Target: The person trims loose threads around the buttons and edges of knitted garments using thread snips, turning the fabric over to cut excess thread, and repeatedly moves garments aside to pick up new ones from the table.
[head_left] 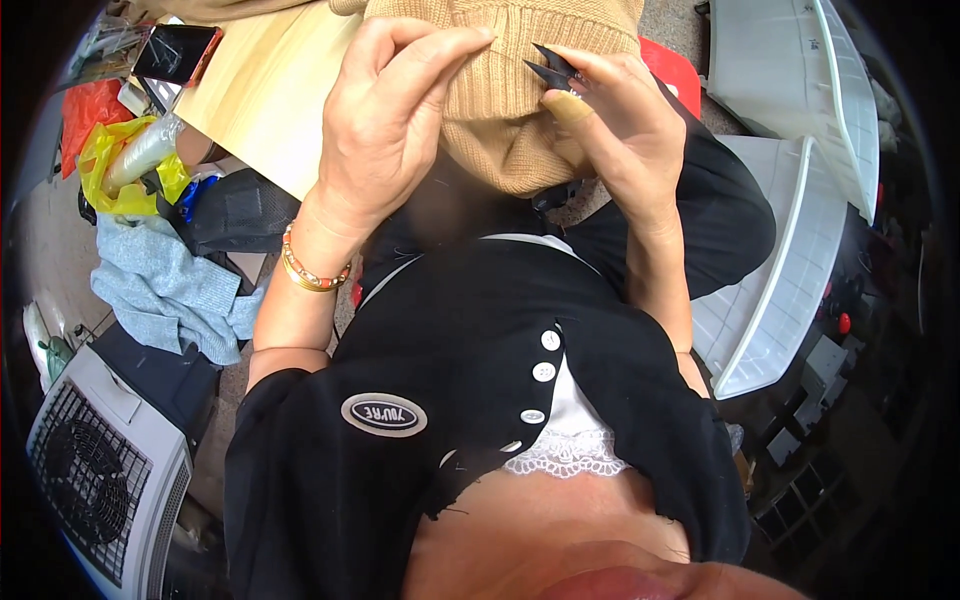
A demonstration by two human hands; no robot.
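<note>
A tan ribbed knit garment (500, 100) lies in front of me, partly over the table edge and my lap. Above its ribbed band, my left hand (385, 120) pinches thumb and forefinger together on what looks like a fine thread, hardly visible against the knit. My right hand (630, 125) holds small black thread snips (556, 70), their pointed blades apart and aimed left toward the pinched fingertips. A yellowish cover wraps the right thumb tip. The snips' handles are mostly hidden in my palm.
To the left is a pale wooden table (265, 90) with a phone (178, 54) at its far corner. Yellow and red bags, a light blue knit garment (170, 280) and a white fan unit (110, 470) crowd that side. White plastic bins (770, 250) stand right, near a red seat (672, 80).
</note>
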